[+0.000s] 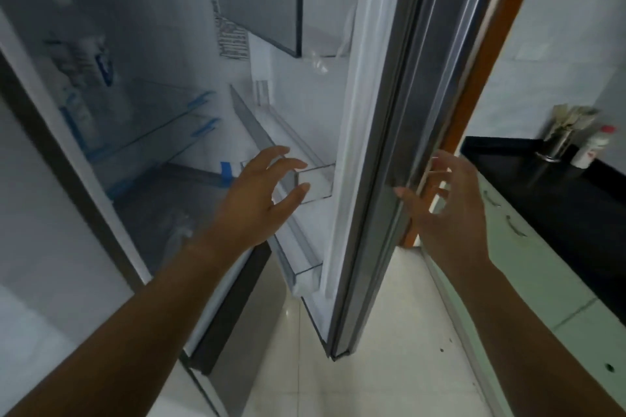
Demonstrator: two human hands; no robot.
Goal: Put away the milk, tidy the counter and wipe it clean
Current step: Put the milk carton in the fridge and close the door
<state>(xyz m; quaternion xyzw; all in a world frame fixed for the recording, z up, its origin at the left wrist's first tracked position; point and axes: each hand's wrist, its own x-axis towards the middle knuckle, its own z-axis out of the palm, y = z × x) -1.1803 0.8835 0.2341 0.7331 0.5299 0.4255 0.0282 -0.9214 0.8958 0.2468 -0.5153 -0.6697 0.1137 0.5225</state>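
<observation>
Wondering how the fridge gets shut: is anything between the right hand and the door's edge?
Nothing visible does. The right hand, open, is right at the edge of the fridge door. The left hand, open too, hovers before a door shelf, inside the door's swing.

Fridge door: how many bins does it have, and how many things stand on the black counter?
Door bins: 3
Metal cup: 1
White bottle: 1
Total: 5
</observation>
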